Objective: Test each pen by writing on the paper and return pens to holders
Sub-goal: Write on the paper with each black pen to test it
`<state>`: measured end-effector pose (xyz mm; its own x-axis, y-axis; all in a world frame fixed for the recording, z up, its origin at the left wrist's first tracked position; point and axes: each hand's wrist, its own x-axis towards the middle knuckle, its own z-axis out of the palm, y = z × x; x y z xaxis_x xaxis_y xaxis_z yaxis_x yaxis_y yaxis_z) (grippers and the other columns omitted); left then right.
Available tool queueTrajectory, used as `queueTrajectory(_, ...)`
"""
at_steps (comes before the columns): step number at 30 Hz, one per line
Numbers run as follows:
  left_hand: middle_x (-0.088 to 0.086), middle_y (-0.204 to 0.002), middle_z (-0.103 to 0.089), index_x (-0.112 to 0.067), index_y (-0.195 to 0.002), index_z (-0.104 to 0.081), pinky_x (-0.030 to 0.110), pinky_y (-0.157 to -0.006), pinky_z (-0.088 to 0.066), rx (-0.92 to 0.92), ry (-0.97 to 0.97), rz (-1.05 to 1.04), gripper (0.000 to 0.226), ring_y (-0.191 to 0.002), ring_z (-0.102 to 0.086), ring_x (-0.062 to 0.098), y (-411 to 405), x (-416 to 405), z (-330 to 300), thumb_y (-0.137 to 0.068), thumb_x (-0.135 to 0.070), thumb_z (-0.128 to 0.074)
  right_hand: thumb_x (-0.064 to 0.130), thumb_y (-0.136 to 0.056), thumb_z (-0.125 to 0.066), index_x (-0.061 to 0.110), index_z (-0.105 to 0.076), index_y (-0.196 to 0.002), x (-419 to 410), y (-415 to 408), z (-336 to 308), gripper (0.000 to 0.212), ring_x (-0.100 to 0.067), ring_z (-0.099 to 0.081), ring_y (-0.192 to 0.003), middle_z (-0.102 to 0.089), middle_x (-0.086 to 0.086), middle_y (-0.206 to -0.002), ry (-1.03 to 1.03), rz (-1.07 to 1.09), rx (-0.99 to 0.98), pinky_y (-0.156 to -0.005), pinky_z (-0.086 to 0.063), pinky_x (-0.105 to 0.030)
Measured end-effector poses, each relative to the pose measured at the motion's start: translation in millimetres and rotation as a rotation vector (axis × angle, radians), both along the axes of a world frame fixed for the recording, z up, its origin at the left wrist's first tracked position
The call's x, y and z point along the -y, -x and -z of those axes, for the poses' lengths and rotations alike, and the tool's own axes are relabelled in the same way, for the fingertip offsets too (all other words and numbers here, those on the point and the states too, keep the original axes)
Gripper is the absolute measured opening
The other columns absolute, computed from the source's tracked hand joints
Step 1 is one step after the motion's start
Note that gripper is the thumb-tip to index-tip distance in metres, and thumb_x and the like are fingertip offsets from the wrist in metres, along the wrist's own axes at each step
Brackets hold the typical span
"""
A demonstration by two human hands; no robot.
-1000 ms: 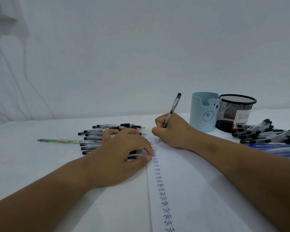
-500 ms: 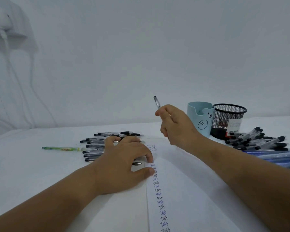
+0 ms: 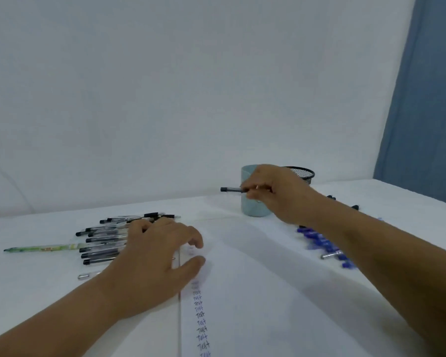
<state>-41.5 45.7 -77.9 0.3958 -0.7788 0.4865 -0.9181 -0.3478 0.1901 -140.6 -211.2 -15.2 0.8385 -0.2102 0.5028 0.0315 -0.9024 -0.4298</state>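
Observation:
My right hand (image 3: pixel 276 194) is raised in front of the light blue holder (image 3: pixel 247 204) and pinches a clear black-capped pen (image 3: pixel 231 189), which lies level and points left. Behind the hand the rim of the black mesh holder (image 3: pixel 303 172) shows. My left hand (image 3: pixel 157 253) rests with curled fingers on the left edge of the white paper (image 3: pixel 255 292), beside a column of "Test" words (image 3: pixel 201 320). A pile of black pens (image 3: pixel 106 240) lies just left of that hand.
A green pen (image 3: pixel 44 247) lies far left on the white table. Blue pens (image 3: pixel 322 243) and a few black ones lie right of the paper, partly hidden by my right forearm. A white wall stands behind; a blue curtain (image 3: pixel 428 99) hangs at the right.
My right hand lifted the pen off the paper and carried it right, up to the blue holder, turning it from upright to level. The view swung right. My left hand stayed on the paper.

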Motion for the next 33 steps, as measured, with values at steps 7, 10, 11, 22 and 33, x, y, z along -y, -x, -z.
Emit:
queueTrajectory(7,-0.048,-0.129,-0.036,-0.052,-0.106,-0.057,0.014,-0.104,0.004,0.01,-0.09,-0.008,0.063,-0.123,-0.029,-0.023,1.3,3.3,6.7,-0.071,-0.092,-0.022,0.005,-0.086,-0.076,0.026,-0.079,-0.09,88.0,58.6,-2.2,0.022,-0.004,-0.065,-0.082,-0.074,0.008,-0.092,-0.074,0.262,-0.058,-0.072,-0.049,-0.012)
queueTrajectory(10,-0.046,-0.13,-0.04,-0.055,-0.107,-0.056,0.019,-0.107,0.003,0.035,-0.073,0.0,0.064,-0.127,-0.03,-0.021,-0.8,4.0,11.1,-0.073,-0.095,-0.019,-0.003,-0.084,-0.075,0.032,-0.077,-0.081,112.9,65.9,5.3,0.035,-0.012,-0.068,-0.082,-0.075,0.003,-0.089,-0.041,0.33,-0.187,-0.08,-0.058,-0.03)
queueTrajectory(11,-0.046,-0.13,-0.04,-0.056,-0.107,-0.056,0.021,-0.107,0.002,0.039,-0.071,-0.005,0.062,-0.128,-0.03,-0.021,-1.1,4.4,12.0,-0.073,-0.094,-0.02,-0.008,-0.084,-0.071,0.034,-0.076,-0.079,117.9,66.6,8.5,0.042,-0.013,-0.069,-0.081,-0.075,0.002,-0.087,-0.048,0.343,-0.227,-0.08,-0.059,-0.034)
queueTrajectory(22,-0.046,-0.134,-0.037,-0.059,-0.112,-0.054,0.028,-0.107,-0.003,0.02,-0.093,-0.032,0.056,-0.129,-0.029,-0.021,1.5,4.2,11.1,-0.075,-0.09,-0.024,-0.017,-0.079,-0.055,0.031,-0.071,-0.071,121.9,67.9,10.4,0.052,-0.016,-0.064,-0.071,-0.066,0.009,-0.078,-0.005,0.38,-0.274,-0.068,-0.058,-0.034)
queueTrajectory(33,-0.043,-0.131,-0.04,-0.054,-0.107,-0.059,0.026,-0.106,-0.002,-0.014,-0.092,0.0,0.057,-0.131,-0.028,-0.017,2.2,2.5,6.4,-0.078,-0.084,-0.02,0.009,-0.087,-0.066,0.025,-0.064,-0.099,37.3,14.9,5.3,0.02,-0.003,-0.049,-0.076,-0.056,0.005,-0.098,0.049,0.167,0.176,-0.072,-0.039,-0.02)
